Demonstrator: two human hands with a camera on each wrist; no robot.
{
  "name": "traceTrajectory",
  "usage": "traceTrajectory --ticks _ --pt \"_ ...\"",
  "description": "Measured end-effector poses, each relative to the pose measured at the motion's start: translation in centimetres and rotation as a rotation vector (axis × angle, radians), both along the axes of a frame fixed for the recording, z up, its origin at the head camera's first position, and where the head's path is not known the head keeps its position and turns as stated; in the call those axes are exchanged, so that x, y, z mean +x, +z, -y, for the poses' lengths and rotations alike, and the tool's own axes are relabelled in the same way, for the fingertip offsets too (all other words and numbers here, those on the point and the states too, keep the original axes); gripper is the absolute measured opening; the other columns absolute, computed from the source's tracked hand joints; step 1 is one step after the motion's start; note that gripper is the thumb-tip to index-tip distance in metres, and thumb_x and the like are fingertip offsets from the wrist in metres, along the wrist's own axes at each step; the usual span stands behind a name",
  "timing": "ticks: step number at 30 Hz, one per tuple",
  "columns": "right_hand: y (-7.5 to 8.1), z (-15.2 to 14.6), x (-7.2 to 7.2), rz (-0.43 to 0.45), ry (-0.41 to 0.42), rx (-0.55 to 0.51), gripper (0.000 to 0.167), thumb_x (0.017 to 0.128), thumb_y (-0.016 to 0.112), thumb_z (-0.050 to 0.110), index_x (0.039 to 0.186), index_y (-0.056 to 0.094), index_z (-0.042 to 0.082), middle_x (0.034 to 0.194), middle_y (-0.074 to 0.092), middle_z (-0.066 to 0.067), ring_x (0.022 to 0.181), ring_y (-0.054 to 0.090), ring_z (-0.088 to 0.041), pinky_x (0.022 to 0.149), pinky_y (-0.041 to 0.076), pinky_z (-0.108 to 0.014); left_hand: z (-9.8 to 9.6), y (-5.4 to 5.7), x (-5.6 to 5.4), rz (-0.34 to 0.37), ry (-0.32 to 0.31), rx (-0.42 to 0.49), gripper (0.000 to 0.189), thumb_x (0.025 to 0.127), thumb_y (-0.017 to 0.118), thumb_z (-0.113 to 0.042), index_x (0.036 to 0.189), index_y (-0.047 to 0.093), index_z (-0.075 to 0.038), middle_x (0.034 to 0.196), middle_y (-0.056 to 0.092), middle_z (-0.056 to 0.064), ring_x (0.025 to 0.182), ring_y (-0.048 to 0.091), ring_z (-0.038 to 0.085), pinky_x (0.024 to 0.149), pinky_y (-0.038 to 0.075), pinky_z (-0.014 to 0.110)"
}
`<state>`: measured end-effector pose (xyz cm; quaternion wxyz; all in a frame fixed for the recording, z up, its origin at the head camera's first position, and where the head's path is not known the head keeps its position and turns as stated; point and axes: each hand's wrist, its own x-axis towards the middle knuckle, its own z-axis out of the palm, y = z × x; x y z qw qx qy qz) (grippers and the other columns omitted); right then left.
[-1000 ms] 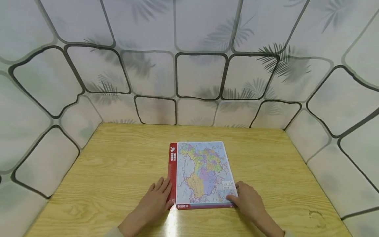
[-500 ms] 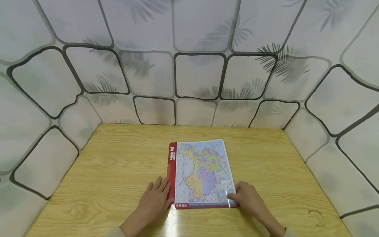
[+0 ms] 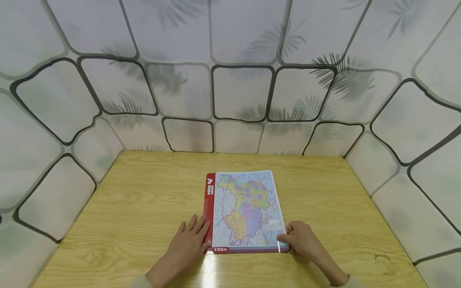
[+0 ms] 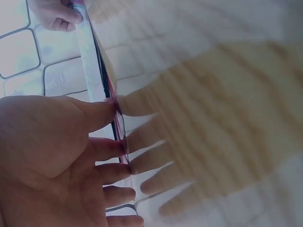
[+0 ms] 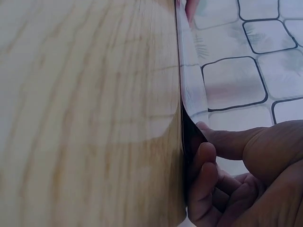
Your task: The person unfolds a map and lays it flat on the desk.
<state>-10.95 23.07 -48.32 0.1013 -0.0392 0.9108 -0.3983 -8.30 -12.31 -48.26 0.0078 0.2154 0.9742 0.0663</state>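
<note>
A glossy coloured map sheet (image 3: 252, 216) lies on the table, with a red strip (image 3: 209, 200) along its left side and a purple-red band along its near edge. My left hand (image 3: 188, 242) rests with extended fingers on the near part of the red strip. In the left wrist view its thumb (image 4: 102, 116) and fingertips meet the sheet's edge. At the near right corner, my right hand (image 3: 301, 240) pinches the sheet, thumb on top and fingers beneath. The right wrist view shows that corner bent up from the table, its dark underside (image 5: 191, 135) showing.
The wooden table (image 3: 155, 188) has a glossy surface that reflects the hands and light. A pale curtain-like backdrop (image 3: 241, 92) with dark stone outlines and leaf prints encloses the back and both sides. A dark curved mark (image 3: 382, 258) shows on the table at right.
The sheet's near right corner has come up slightly in my right hand, and a streak of glare now shows there. The far right corner rose a little, then sank. My left hand hardly moved.
</note>
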Motion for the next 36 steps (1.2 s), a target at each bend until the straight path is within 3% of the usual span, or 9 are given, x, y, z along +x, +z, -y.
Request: traceTrajectory --ticks 7,18,30,36 --pt "0.0 -0.3 -0.1 0.022 0.033 -0.010 0.030 0.087 0.083 0.015 0.074 0.057 0.007 0.053 0.057 0.001 0.041 0.051 -0.008 0.042 0.032 -0.016 0.1 -0.8 0.0 -0.045 -0.002 -0.073 0.056 0.104 0.057 -0.041 0.146 0.058 -0.003 0.155 0.050 0.016 0.143 0.045 0.038 0.112 0.040 0.059" --pt "0.0 -0.8 -0.1 0.029 0.019 -0.051 0.028 0.088 0.081 0.014 0.075 0.058 0.006 0.053 0.056 0.002 0.041 0.050 -0.007 0.041 0.033 -0.016 0.5 -0.7 0.1 -0.100 -0.002 -0.125 0.056 0.104 0.057 -0.044 0.144 0.060 -0.006 0.154 0.052 0.012 0.141 0.048 0.035 0.110 0.041 0.059" --pt "0.5 -2.1 -0.2 0.021 0.008 -0.030 0.033 0.088 0.082 0.017 0.073 0.054 0.008 0.051 0.054 0.001 0.043 0.051 -0.011 0.043 0.031 -0.018 2.2 -0.7 -0.1 0.017 0.003 -0.063 0.057 0.106 0.055 -0.039 0.149 0.053 -0.003 0.159 0.045 0.014 0.147 0.040 0.038 0.115 0.033 0.065" --pt "0.6 -2.7 -0.2 0.044 -0.012 -0.022 0.030 0.089 0.081 0.018 0.076 0.056 0.007 0.054 0.056 0.001 0.045 0.053 -0.013 0.043 0.033 -0.019 3.0 -0.6 -0.2 0.034 0.005 -0.017 0.056 0.105 0.058 -0.035 0.148 0.054 0.001 0.158 0.046 0.016 0.146 0.040 0.040 0.115 0.032 0.066"
